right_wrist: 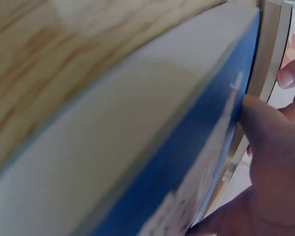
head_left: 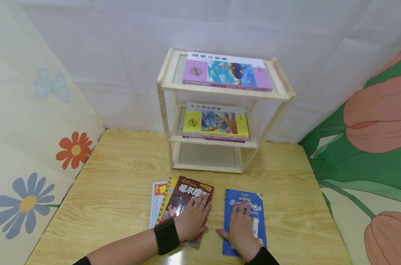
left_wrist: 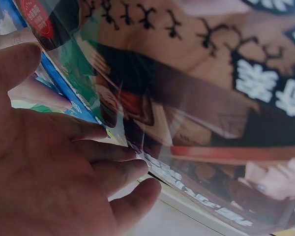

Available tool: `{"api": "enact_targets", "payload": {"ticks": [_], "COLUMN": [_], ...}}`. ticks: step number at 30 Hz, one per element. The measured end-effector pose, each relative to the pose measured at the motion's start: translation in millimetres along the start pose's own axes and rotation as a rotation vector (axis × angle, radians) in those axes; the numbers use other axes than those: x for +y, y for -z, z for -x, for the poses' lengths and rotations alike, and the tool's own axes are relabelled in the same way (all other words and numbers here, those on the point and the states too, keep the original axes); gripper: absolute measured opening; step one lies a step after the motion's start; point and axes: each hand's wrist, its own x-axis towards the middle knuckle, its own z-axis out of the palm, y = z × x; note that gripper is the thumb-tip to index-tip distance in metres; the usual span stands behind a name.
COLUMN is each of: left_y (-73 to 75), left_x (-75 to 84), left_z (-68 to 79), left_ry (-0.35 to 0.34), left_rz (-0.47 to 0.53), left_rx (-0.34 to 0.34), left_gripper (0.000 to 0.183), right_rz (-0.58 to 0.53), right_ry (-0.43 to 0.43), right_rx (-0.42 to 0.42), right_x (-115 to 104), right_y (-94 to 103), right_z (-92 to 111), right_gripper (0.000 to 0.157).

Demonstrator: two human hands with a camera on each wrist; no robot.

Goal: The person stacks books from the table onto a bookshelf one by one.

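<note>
On the table lies a brown comic-style book (head_left: 192, 183), fanned over a yellow-edged book (head_left: 168, 197) and a pale one with a red title patch (head_left: 156, 208). My left hand (head_left: 191, 220) rests on the brown cover, fingers extended. To its right, my right hand (head_left: 241, 229) lies on a blue book (head_left: 261, 224), fingers spread and thumb out to the left. In the left wrist view, my left hand (left_wrist: 54, 167) is by the edge of a glossy cover (left_wrist: 201, 123). The right wrist view shows my right hand (right_wrist: 280, 157) against the blue cover (right_wrist: 187, 142).
Behind the books stands a three-tier wooden rack (head_left: 207, 169). A purple-and-white book (head_left: 227, 71) lies on its top shelf, and a stack with a yellow book (head_left: 190, 125) uppermost on its middle shelf. Flower-painted panels flank the wood-grain table (head_left: 121, 165); white cloth hangs behind.
</note>
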Motion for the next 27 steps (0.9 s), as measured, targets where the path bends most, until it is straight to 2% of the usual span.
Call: {"api": "enact_targets", "payload": {"ticks": [6, 13, 17, 23, 27], "left_y": [-1.6, -0.5, 2.4, 6.0, 5.6], "left_x": [-0.8, -2.6, -6.2, -8.0, -8.1], "left_z": [-0.7, -2.9, -4.6, -6.3, -9.1], "left_ry": [0.0, 0.001, 0.011, 0.014, 0.018], "left_rz": [0.029, 0.015, -0.012, -0.015, -0.006], "left_rx": [-0.02, 0.02, 0.04, 0.043, 0.065], "left_gripper": [0.076, 0.081, 0.081, 0.08, 0.083], "right_rz": [-0.128, -0.199, -0.248, -0.39, -0.413], "right_ry": [0.07, 0.137, 0.204, 0.271, 0.315], "right_rx": [0.008, -0.013, 0.004, 0.071, 0.155], "right_x": [-3, -6, -3, 1, 4], "right_y": [-0.8, 0.7, 4.0, 11.6, 15.0], "right_z": [-1, -1, -1, 5, 9], "right_gripper": [0.101, 0.112, 0.112, 0.098, 0.084]}}
